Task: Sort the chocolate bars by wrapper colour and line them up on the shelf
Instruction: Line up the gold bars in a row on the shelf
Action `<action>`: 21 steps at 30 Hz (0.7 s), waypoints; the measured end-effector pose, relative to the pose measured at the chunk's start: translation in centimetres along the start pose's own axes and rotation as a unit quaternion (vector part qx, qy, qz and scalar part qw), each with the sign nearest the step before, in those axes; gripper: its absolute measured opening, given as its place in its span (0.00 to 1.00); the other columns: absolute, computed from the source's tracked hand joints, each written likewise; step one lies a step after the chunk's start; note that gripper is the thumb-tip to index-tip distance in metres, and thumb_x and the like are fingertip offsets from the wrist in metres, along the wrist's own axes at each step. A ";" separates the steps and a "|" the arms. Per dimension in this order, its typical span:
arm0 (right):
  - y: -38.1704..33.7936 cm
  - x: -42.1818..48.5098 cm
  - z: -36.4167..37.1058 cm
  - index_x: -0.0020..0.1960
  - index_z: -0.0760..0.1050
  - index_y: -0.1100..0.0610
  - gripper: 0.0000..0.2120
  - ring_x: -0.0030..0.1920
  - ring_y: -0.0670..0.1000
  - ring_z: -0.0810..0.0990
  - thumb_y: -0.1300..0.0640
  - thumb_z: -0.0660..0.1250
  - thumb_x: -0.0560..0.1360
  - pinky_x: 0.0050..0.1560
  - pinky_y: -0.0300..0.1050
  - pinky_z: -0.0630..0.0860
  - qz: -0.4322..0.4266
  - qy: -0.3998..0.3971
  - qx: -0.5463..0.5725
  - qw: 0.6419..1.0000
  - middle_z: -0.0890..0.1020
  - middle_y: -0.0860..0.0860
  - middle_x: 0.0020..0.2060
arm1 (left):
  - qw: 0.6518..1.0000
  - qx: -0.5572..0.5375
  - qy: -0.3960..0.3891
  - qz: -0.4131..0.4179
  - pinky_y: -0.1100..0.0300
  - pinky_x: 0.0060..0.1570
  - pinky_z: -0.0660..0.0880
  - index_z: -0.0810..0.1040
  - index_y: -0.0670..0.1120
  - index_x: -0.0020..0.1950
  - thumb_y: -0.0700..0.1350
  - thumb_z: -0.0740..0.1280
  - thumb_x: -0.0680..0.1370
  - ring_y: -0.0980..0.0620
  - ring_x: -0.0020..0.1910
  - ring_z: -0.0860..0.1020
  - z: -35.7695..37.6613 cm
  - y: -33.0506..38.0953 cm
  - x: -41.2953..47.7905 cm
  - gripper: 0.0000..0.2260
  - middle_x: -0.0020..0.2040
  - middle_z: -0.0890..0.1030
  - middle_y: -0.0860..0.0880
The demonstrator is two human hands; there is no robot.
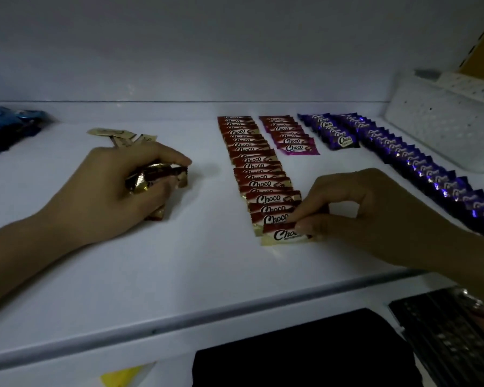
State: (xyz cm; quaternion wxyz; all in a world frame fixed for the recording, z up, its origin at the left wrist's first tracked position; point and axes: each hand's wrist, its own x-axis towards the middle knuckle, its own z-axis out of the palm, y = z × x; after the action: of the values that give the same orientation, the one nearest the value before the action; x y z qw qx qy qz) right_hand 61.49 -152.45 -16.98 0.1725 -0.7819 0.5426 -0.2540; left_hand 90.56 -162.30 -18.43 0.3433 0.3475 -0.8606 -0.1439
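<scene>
Nearest shelf edge point(179, 317) | right hand point(369, 210) pinches red bar point(284, 234) | left hand point(109, 188) grips bars point(154, 177)

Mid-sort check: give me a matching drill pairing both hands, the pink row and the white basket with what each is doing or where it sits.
1 left hand
2 right hand
3 pink row
4 white basket

A far right of the shelf
B between red row and purple rows
C grips a bunch of bars
D pinches the nearest red bar

Pairs: 1-C, 2-D, 3-B, 4-A
</scene>
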 end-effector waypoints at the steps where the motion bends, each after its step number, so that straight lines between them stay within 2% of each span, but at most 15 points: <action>1: 0.1 -0.1 0.3 0.49 0.82 0.50 0.06 0.42 0.39 0.80 0.56 0.71 0.72 0.46 0.36 0.77 0.007 0.020 0.042 0.999 0.81 0.41 0.39 | 1.000 0.002 -0.010 0.008 0.77 0.42 0.70 0.74 0.65 0.54 0.50 0.64 0.73 0.68 0.42 0.78 0.1 0.0 0.0 0.12 0.51 0.79 0.67; 3: 0.2 -0.1 0.6 0.51 0.82 0.53 0.07 0.43 0.41 0.81 0.57 0.71 0.73 0.47 0.38 0.78 0.013 0.042 0.058 0.997 0.82 0.45 0.42 | 0.999 0.010 -0.026 0.018 0.73 0.43 0.71 0.76 0.63 0.55 0.53 0.62 0.73 0.66 0.43 0.79 0.1 0.0 0.0 0.12 0.52 0.79 0.64; 5: 0.5 0.2 0.7 0.49 0.82 0.56 0.06 0.43 0.42 0.80 0.60 0.73 0.72 0.49 0.45 0.78 -0.005 0.040 -0.020 0.999 0.83 0.48 0.43 | 0.999 0.018 -0.033 0.026 0.73 0.44 0.71 0.77 0.61 0.55 0.53 0.62 0.73 0.65 0.44 0.79 0.1 -0.3 0.0 0.12 0.48 0.81 0.61; 6: 0.4 0.3 0.6 0.49 0.82 0.56 0.07 0.43 0.42 0.80 0.59 0.72 0.72 0.50 0.45 0.78 -0.006 0.042 -0.033 0.999 0.82 0.48 0.43 | 0.999 0.023 -0.034 0.027 0.73 0.44 0.71 0.77 0.60 0.55 0.52 0.62 0.73 0.65 0.44 0.79 0.1 -0.4 0.1 0.12 0.47 0.82 0.60; 8: 0.0 0.3 0.3 0.51 0.82 0.53 0.07 0.43 0.41 0.79 0.57 0.71 0.73 0.49 0.42 0.77 0.008 0.040 0.010 0.999 0.81 0.45 0.44 | 0.999 0.031 -0.031 0.031 0.70 0.43 0.72 0.77 0.59 0.56 0.52 0.62 0.73 0.63 0.43 0.79 0.2 -0.6 0.1 0.13 0.44 0.83 0.59; 9: -0.2 0.3 0.3 0.49 0.82 0.53 0.06 0.43 0.42 0.79 0.56 0.72 0.72 0.49 0.44 0.77 -0.008 0.042 -0.012 0.999 0.81 0.45 0.43 | 0.998 0.034 -0.029 0.034 0.68 0.43 0.72 0.78 0.59 0.56 0.52 0.62 0.73 0.62 0.43 0.79 0.2 -0.7 0.2 0.13 0.44 0.83 0.59; 11: -0.2 0.2 0.5 0.48 0.82 0.55 0.06 0.46 0.47 0.79 0.58 0.72 0.72 0.51 0.50 0.76 -0.027 0.039 -0.099 0.994 0.82 0.49 0.44 | 0.998 0.039 -0.024 0.039 0.67 0.43 0.73 0.78 0.59 0.56 0.52 0.62 0.73 0.62 0.43 0.79 0.1 -0.7 0.3 0.13 0.46 0.82 0.60; 13: -0.4 0.3 0.5 0.49 0.81 0.58 0.07 0.49 0.50 0.79 0.60 0.72 0.72 0.54 0.52 0.74 -0.016 0.043 -0.109 0.993 0.82 0.52 0.47 | 0.998 0.034 -0.021 0.039 0.66 0.44 0.73 0.78 0.59 0.56 0.52 0.62 0.73 0.62 0.43 0.79 0.1 -0.6 0.3 0.13 0.50 0.80 0.62; 15: -0.7 0.4 0.4 0.49 0.81 0.59 0.07 0.48 0.50 0.78 0.60 0.72 0.72 0.54 0.51 0.74 -0.016 0.049 -0.108 0.993 0.81 0.52 0.46 | 0.999 0.025 -0.020 0.035 0.68 0.44 0.73 0.77 0.60 0.55 0.53 0.62 0.73 0.63 0.44 0.79 0.1 -0.4 0.2 0.12 0.51 0.79 0.64; 18: -0.9 0.4 0.4 0.46 0.81 0.55 0.04 0.48 0.49 0.75 0.59 0.71 0.72 0.54 0.50 0.70 -0.028 0.010 -0.166 0.986 0.80 0.50 0.44 | 1.000 -0.021 -0.004 0.008 0.74 0.42 0.72 0.75 0.62 0.54 0.50 0.67 0.74 0.67 0.43 0.79 0.2 0.0 0.2 0.11 0.51 0.78 0.66; 20: -0.9 0.3 0.4 0.47 0.81 0.51 0.04 0.47 0.45 0.73 0.56 0.69 0.73 0.53 0.43 0.70 -0.036 0.027 -0.134 0.990 0.77 0.46 0.45 | 0.996 -0.089 -0.001 -0.024 0.75 0.38 0.73 0.77 0.59 0.52 0.43 0.71 0.76 0.65 0.41 0.80 0.2 0.6 0.4 0.12 0.47 0.81 0.65; 21: -0.9 0.0 0.4 0.48 0.81 0.51 0.04 0.46 0.42 0.73 0.54 0.69 0.74 0.51 0.39 0.70 -0.038 0.063 -0.090 0.993 0.77 0.44 0.45 | 0.993 -0.117 -0.006 -0.031 0.74 0.37 0.73 0.78 0.58 0.52 0.40 0.70 0.75 0.65 0.40 0.80 0.2 1.1 0.6 0.13 0.46 0.81 0.65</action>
State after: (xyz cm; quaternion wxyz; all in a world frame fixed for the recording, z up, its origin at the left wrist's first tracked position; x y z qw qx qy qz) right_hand 62.37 -152.14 -16.79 0.0571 -0.7967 0.5428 -0.2598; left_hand 89.53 -161.89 -17.74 0.3713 0.3310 -0.8288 -0.2561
